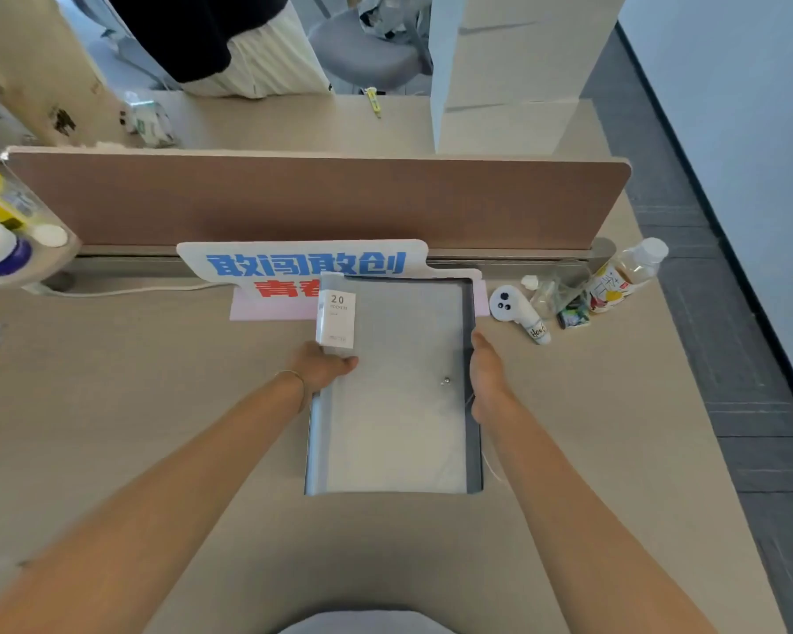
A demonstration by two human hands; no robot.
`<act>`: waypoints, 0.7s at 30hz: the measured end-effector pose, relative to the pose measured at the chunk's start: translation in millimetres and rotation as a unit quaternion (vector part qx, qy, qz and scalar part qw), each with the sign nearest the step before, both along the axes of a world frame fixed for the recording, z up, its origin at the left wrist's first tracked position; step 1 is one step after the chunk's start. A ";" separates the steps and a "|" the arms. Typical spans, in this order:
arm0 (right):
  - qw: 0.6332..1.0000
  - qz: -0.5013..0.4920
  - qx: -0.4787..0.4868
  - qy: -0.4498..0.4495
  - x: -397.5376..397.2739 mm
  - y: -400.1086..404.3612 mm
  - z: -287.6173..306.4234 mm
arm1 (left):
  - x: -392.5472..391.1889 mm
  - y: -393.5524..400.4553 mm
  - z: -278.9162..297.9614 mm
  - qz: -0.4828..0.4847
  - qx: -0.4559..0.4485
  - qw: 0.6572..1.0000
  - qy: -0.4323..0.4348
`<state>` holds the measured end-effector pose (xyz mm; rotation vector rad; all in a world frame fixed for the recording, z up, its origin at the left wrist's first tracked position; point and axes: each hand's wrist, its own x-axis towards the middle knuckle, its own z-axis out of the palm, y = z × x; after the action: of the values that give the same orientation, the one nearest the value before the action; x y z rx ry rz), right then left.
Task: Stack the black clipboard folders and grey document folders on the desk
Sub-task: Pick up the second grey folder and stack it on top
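While the person leaned over the desk (156,404), both bare forearms reached forward to a grey document folder (394,382) lying flat near the middle of the tabletop. It sat on top of a darker folder (474,404), whose edge showed as a dark strip along the right side and the far end. The left hand (323,366) clasped the left edge of the stack, thumb laid over the top cover, just below a white label (336,318) printed with "20". A thin bracelet (291,375) circled that wrist. The right hand (488,377) pressed flat against the right edge, fingers straight and together; whether they curled under the stack, I couldn't tell. A small metal snap (446,381) glinted on the grey cover near that hand.

The far end of the stack overlapped a white sign (303,263) with blue and red characters, which lay at the foot of the brown divider panel (317,199). To the right, apart from the folders, lay a small white handheld fan (516,311) with a cartoon face, a crumpled clear wrapper (555,290), and a drink bottle (623,276) tipped on its side. Beyond the divider stood another person in a black top (202,34).
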<state>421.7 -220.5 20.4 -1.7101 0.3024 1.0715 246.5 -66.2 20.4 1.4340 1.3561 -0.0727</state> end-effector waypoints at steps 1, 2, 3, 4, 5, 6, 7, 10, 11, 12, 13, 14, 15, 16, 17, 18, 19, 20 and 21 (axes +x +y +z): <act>1.000 0.012 -0.010 -0.016 0.4 3.5 -8.0 | 0.8 2.2 -5.9 -0.005 0.004 1.000 0.011; 0.999 0.025 -0.019 -0.033 1.9 7.3 -16.4 | 2.1 4.0 -10.8 -0.012 0.003 1.000 0.023; 0.998 0.039 -0.030 -0.045 3.5 10.8 -23.8 | 4.1 4.6 -14.5 -0.019 0.003 0.999 0.031; 0.997 0.046 -0.037 -0.053 5.1 13.8 -29.2 | 6.1 5.0 -17.0 -0.021 0.005 0.999 0.038; 0.996 0.053 -0.048 -0.061 7.5 16.2 -33.4 | 7.9 5.5 -21.5 -0.023 0.011 0.999 0.046; 0.994 0.058 -0.056 -0.072 10.1 18.1 -37.2 | 9.6 5.9 -26.7 -0.024 0.017 0.998 0.056; 0.993 0.061 -0.061 -0.076 11.7 19.3 -39.6 | 10.1 6.3 -33.2 -0.023 0.022 0.997 0.064; 0.990 0.088 -0.078 -0.080 10.9 21.8 -53.8 | 11.5 10.3 -63.5 -0.004 0.024 0.996 0.085; 0.989 0.094 -0.082 -0.082 8.8 22.4 -54.3 | 12.8 7.4 -61.3 0.005 0.027 0.996 0.090; 0.988 0.100 -0.087 -0.086 8.4 22.6 -60.3 | 15.2 3.8 -55.8 0.013 0.036 0.995 0.092; 0.985 0.110 -0.096 -0.093 8.4 22.3 -68.3 | 17.2 1.5 -54.2 0.018 0.044 0.994 0.099; 0.982 0.117 -0.105 -0.105 10.4 21.5 -80.2 | 18.9 -0.2 -56.1 0.023 0.053 0.993 0.106; 0.979 0.128 -0.115 -0.111 11.7 20.6 -88.6 | 20.5 -1.9 -57.2 0.027 0.056 0.991 0.118; 0.975 0.138 -0.122 -0.121 12.4 20.1 -93.1 | 22.1 -2.9 -60.9 0.028 0.059 0.990 0.128; 0.971 0.149 -0.132 -0.131 12.2 20.0 -94.7 | 24.5 -4.0 -62.1 0.024 0.060 0.988 0.141; 0.967 0.158 -0.138 -0.142 11.2 20.1 -94.6 | 26.6 -4.2 -67.4 0.019 0.062 0.987 0.150; 0.963 0.165 -0.150 -0.150 9.3 21.5 -89.3 | 29.5 -5.3 -68.5 0.018 0.059 0.985 0.159; 0.961 0.169 -0.154 -0.157 9.3 22.4 -88.3 | 31.6 -5.1 -72.6 0.018 0.061 0.984 0.164; 0.959 0.172 -0.160 -0.161 9.5 23.4 -88.5 | 34.0 -5.6 -72.8 0.020 0.059 0.984 0.170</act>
<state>431.3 -197.1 -68.1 -2.2546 -0.0382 1.0030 280.5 -71.8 -52.4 1.5406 1.6898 -0.2227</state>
